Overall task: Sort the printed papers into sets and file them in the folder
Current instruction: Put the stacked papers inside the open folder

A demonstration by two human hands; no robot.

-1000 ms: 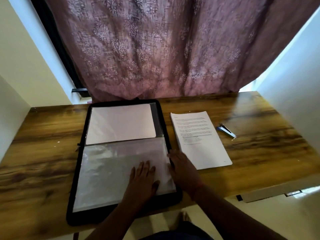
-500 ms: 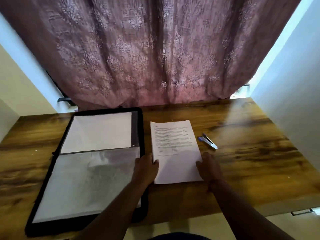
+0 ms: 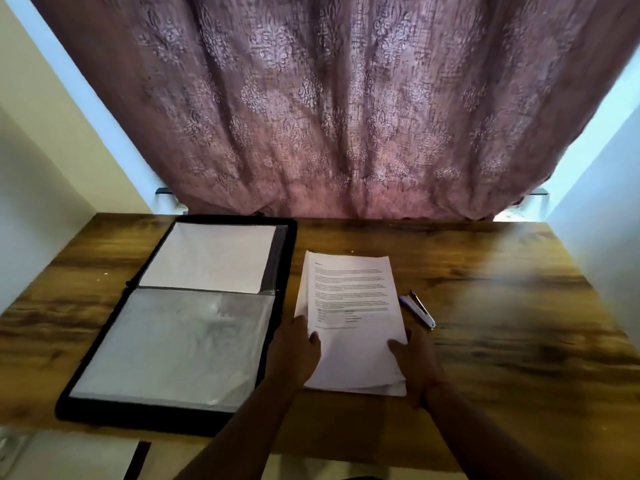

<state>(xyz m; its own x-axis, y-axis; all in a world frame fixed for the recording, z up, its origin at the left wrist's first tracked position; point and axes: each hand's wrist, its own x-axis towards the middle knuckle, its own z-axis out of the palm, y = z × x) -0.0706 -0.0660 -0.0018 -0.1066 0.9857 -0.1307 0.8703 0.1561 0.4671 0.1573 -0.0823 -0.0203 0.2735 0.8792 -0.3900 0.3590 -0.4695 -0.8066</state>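
A stack of printed papers (image 3: 349,306) lies on the wooden table, right of the open black folder (image 3: 284,271). My left hand (image 3: 294,355) grips the stack's left edge, thumb on top. On the opposite side my right hand (image 3: 417,363) holds the right edge near the bottom corner, thumb on the top sheet. The near end of the stack is slightly raised and its sheets fan apart. The folder lies flat with a white sheet (image 3: 211,258) in its far half and clear plastic sleeves (image 3: 173,344) in its near half.
A small blue and silver stapler (image 3: 417,308) lies just right of the papers. The wooden table (image 3: 519,323) stretches bare to the right. A purple patterned curtain (image 3: 329,109) hangs behind the table. White walls close in on both sides.
My hands left the folder's plastic sleeve and moved right to the paper stack. They now grip its two side edges, and the near end has lifted a little.
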